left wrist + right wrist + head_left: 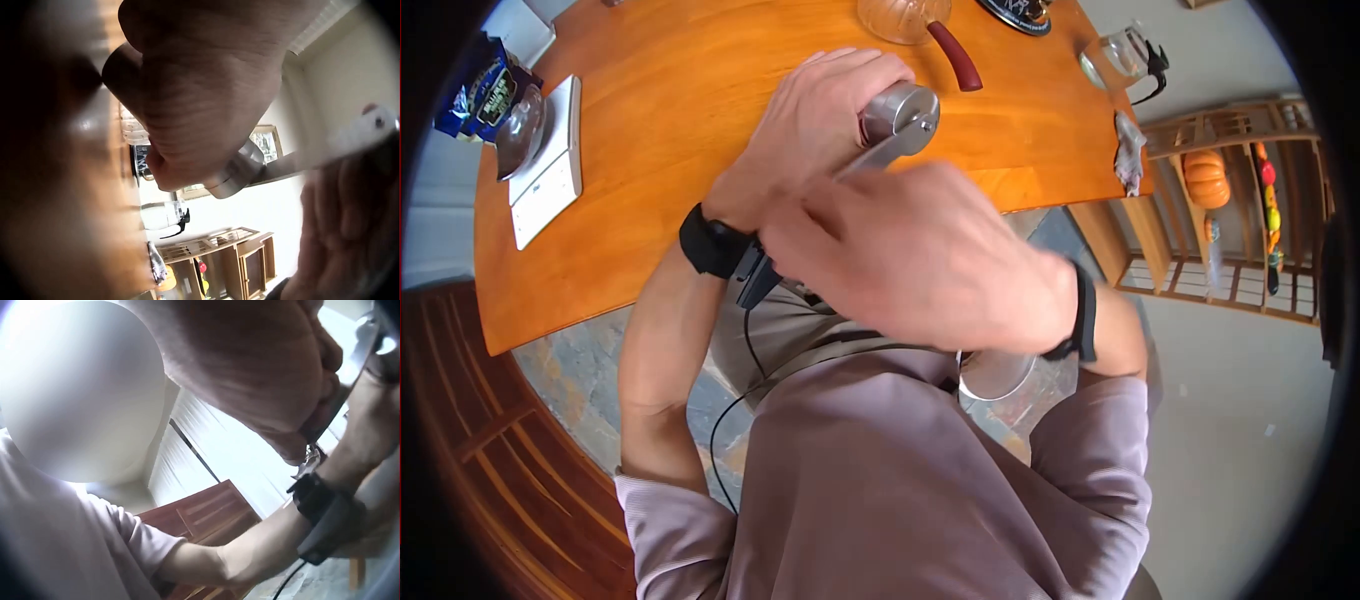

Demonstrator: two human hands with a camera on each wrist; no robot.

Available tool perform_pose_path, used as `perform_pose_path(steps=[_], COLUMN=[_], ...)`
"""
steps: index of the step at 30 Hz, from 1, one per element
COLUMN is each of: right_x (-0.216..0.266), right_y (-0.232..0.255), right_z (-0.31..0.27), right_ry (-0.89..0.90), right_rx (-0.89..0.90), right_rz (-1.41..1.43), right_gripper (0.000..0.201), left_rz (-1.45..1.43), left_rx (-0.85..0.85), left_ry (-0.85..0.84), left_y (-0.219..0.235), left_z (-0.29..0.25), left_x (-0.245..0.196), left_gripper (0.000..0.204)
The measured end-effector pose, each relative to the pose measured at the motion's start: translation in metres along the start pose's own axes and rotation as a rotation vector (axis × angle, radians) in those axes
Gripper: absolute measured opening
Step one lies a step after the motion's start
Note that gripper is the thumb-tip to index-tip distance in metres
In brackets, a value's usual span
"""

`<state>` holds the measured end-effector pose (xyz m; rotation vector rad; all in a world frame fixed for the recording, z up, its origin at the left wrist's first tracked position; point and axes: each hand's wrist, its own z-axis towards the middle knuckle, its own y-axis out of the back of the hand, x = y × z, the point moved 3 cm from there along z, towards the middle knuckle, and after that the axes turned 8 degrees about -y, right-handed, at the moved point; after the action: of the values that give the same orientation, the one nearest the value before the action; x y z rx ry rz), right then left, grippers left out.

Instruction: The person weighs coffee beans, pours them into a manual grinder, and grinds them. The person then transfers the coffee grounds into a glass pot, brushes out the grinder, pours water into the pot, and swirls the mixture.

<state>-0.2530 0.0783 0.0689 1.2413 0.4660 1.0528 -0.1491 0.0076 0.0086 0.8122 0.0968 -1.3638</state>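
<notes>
A steel hand coffee grinder point(897, 108) lies tipped over the table's near side, its lid end facing right. My left hand point(825, 120) grips its body, and most of the cylinder is hidden under the palm and fingers. From the lid a flat metal crank point(872, 157) runs back toward me. My right hand point(940, 255), blurred in the head view, holds the crank's far end, and its curled fingers cover the knob. In the left wrist view the grinder's lid end point(237, 172) sticks out past the left hand point(206, 81). The right wrist view shows curled fingers point(328, 353) at the crank.
On the wooden table point(670, 80) are a glass vessel point(895, 15) with a dark red handle point(955, 57), a glass pitcher point(1112, 62) and a crumpled cloth point(1130, 155). A white scale point(550, 180), clear bowl point(522, 130) and blue bag point(475, 95) stand left.
</notes>
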Motion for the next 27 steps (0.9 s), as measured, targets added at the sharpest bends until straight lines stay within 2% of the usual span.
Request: perform_pose_path(steps=[1, 4, 6, 8, 9, 10, 11, 12, 13, 15, 17, 19, 21, 23, 25, 27], right_x=[-0.007, -0.033, -0.048, -0.036, -0.083, -0.092, -0.092, -0.126, -0.129, -0.12, -0.091, -0.051, -0.019, -0.001, 0.004, 0.002], right_y=[-0.003, 0.012, 0.035, 0.085, 0.07, 0.068, 0.055, 0.047, 0.041, 0.016, -0.009, -0.03, -0.041, -0.045, -0.048, -0.026], right_z=[0.009, 0.04, 0.048, 0.078, 0.044, 0.036, 0.024, 0.002, -0.016, -0.052, -0.081, -0.087, -0.08, -0.06, -0.034, -0.008], right_ry=[0.107, 0.084, 0.076, -0.917, -0.435, -0.569, -0.556, -0.554, -0.654, -0.787, -0.843, -0.785, -0.6, -0.373, -0.199, -0.279], right_rx=[-0.078, -0.098, -0.524, -0.014, -0.33, -0.4, -0.574, -0.432, -0.39, -0.347, -0.289, -0.266, -0.25, -0.299, -0.431, -0.225], right_rz=[-0.051, 0.103, 0.008, 0.145, 0.056, 0.182, 0.088, 0.062, 0.049, 0.093, 0.147, 0.139, 0.12, 0.219, 0.214, 0.118], right_gripper=[0.018, 0.018, 0.021, 0.025, 0.023, 0.024, 0.024, 0.033, 0.035, 0.033, 0.03, 0.028, 0.028, 0.03, 0.022, 0.026], left_rz=[0.097, -0.01, -0.131, -0.042, 0.05, 0.049, 0.05, -0.021, -0.094, -0.116, -0.058, -0.004, 0.05, 0.236, 0.238, 0.205], left_rx=[-0.031, -0.011, -0.012, 0.032, 0.071, 0.071, 0.057, 0.018, -0.02, -0.062, -0.058, -0.032, 0.024, 0.064, 0.137, 0.223], left_ry=[-0.101, -0.028, 0.054, -0.006, -0.061, -0.049, -0.044, 0.005, 0.055, 0.104, 0.149, 0.175, 0.186, -0.069, -0.052, 0.035], left_y=[0.002, -0.002, -0.005, -0.002, 0.0, 0.002, 0.004, 0.006, 0.007, 0.008, 0.01, 0.007, -0.001, -0.003, -0.002, 0.003], left_z=[-0.002, -0.013, -0.016, -0.008, -0.006, -0.006, -0.006, -0.007, -0.007, -0.007, -0.004, 0.001, -0.001, 0.004, 0.003, 0.001], left_x=[-0.005, 0.011, 0.024, 0.025, 0.023, 0.023, 0.023, 0.025, 0.026, 0.032, 0.034, 0.028, 0.025, 0.017, 0.011, 0.012], left_gripper=[0.024, 0.027, 0.031, 0.032, 0.032, 0.036, 0.036, 0.037, 0.038, 0.039, 0.038, 0.036, 0.035, 0.031, 0.026, 0.023])
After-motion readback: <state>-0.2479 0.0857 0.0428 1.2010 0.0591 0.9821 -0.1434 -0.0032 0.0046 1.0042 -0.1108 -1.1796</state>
